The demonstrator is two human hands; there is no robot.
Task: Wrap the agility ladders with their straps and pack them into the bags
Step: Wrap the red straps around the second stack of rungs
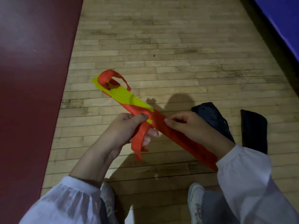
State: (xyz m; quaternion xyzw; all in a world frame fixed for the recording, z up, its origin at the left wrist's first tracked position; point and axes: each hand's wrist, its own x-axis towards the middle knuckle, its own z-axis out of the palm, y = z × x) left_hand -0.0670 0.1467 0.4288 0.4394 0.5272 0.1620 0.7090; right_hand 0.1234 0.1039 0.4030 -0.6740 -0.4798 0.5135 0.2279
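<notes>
Between left hand [127, 129] and right hand [192, 128], ladder bundle [127, 96], gripped

The floor [178, 46] is pale wooden strip boarding, laid in narrow staggered planks, worn and smudged with dark scuffs. Along the left runs a dark red surface [32, 78], perhaps a mat or a painted zone, its edge slanting across the boards. At the upper right a blue surface [284, 16] lies beyond a dark band [267, 33]. The light is dim, and soft shadows fall on the boards.
</notes>
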